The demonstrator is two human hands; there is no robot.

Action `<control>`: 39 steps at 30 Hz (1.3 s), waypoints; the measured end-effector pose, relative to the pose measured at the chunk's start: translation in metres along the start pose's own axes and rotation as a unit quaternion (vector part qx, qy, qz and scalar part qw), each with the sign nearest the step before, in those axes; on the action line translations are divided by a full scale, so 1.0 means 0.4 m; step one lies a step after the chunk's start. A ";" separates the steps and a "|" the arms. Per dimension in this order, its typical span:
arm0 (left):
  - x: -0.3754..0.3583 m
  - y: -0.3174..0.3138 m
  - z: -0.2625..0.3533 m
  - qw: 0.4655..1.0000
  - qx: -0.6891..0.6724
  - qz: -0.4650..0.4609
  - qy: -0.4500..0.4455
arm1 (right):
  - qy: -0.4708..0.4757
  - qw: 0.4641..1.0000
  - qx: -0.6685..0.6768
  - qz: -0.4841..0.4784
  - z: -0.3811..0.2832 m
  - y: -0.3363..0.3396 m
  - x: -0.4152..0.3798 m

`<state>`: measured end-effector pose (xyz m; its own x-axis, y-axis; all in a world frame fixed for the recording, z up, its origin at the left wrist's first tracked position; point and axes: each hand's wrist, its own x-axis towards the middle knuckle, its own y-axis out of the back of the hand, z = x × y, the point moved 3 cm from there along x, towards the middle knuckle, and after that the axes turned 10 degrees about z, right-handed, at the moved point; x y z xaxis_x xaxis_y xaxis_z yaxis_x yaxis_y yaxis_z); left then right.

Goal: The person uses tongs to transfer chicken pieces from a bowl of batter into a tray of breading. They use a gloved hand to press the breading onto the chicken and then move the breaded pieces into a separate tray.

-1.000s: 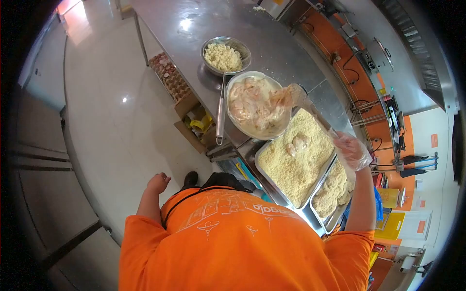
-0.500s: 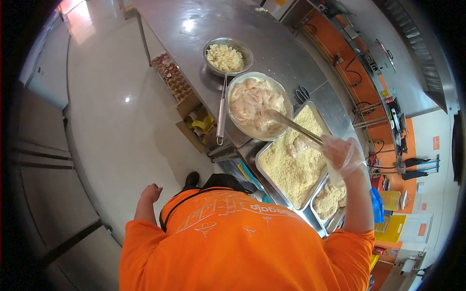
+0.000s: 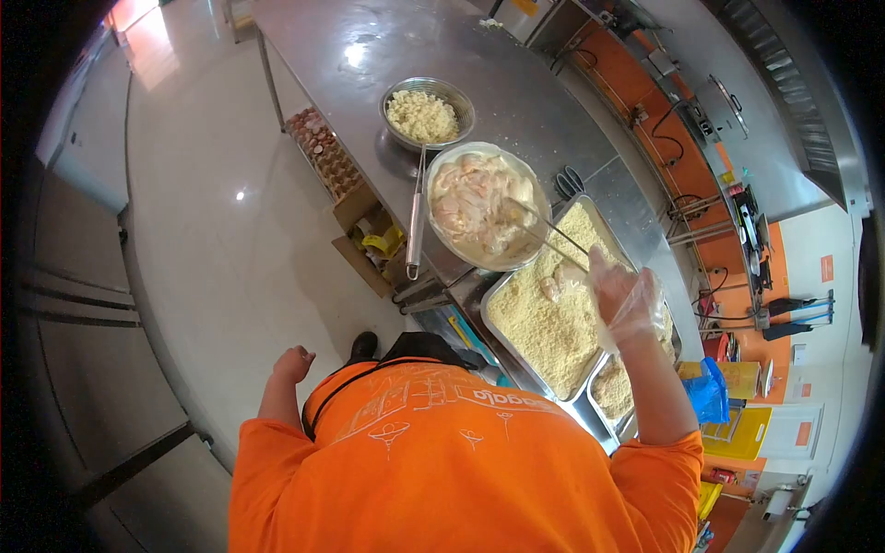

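Observation:
My right hand (image 3: 622,290), in a clear plastic glove, grips metal tongs (image 3: 567,247). The arms of the tongs are apart, and their tips reach into a round bowl (image 3: 430,226) of raw chicken strips (image 3: 468,195) in pale wet batter. Under and beside that hand lies a metal tray (image 3: 522,358) of yellowish crumbs (image 3: 544,336), with a chicken piece (image 3: 550,289) lying on them. A second tray (image 3: 597,422), partly behind my right forearm, carries crumb-coated pieces (image 3: 612,389). My left hand (image 3: 295,362) hangs by my side over the floor, fingers curled, nothing visible in it.
On the steel table (image 3: 442,41) stands a metal strainer (image 3: 467,103) with pale crumbly food; a long metal handle (image 3: 416,230) points from it towards me. Black-handled scissors (image 3: 569,182) lie beyond the bowl. Below the table are egg trays (image 3: 323,152) and an open cardboard box (image 3: 359,263).
My right hand has drawn slightly back towards me and turned, and the tongs' arms now show spread apart. Their tips stay in the bowl. My left hand has barely moved.

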<state>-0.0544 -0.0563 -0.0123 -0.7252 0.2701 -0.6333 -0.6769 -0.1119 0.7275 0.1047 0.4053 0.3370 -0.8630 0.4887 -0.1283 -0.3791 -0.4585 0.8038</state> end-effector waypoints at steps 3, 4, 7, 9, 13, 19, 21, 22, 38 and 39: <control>0.013 -0.008 -0.009 1.000 0.020 0.004 -0.006 | -0.029 0.998 0.038 -0.030 0.029 -0.059 0.050; 0.016 -0.011 -0.013 1.000 0.027 0.007 -0.009 | -0.019 0.997 0.060 -0.051 0.032 -0.036 0.059; 0.011 -0.009 -0.013 1.000 0.009 0.016 -0.003 | 0.073 0.996 0.044 -0.038 0.049 0.033 0.036; 0.014 -0.011 -0.015 1.000 0.006 0.000 -0.006 | 0.104 0.992 0.046 -0.045 0.072 0.074 0.016; 0.010 -0.013 -0.007 1.000 0.010 -0.016 0.002 | 0.049 0.961 0.255 -0.091 0.137 0.064 -0.020; 0.007 -0.016 -0.014 1.000 0.011 0.005 0.000 | -0.111 0.725 0.658 -0.170 0.221 -0.167 -0.038; 0.002 0.003 -0.003 1.000 0.011 -0.008 0.009 | -0.126 0.667 0.716 -0.165 0.229 -0.161 -0.036; 0.001 0.007 0.002 1.000 0.012 -0.014 0.013 | -0.144 0.668 0.710 -0.171 0.235 -0.143 -0.039; -0.010 0.004 0.015 1.000 0.021 -0.008 -0.005 | 0.079 0.995 -0.035 0.040 0.014 0.053 0.120; -0.014 0.005 0.009 1.000 0.020 -0.017 -0.001 | 0.090 0.995 -0.045 0.024 0.009 0.061 0.129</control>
<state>-0.0512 -0.0545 -0.0061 -0.7024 0.2745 -0.6568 -0.6948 -0.0641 0.7163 0.0522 0.4218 0.3522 -0.9233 0.3283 -0.1995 -0.3579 -0.5462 0.7574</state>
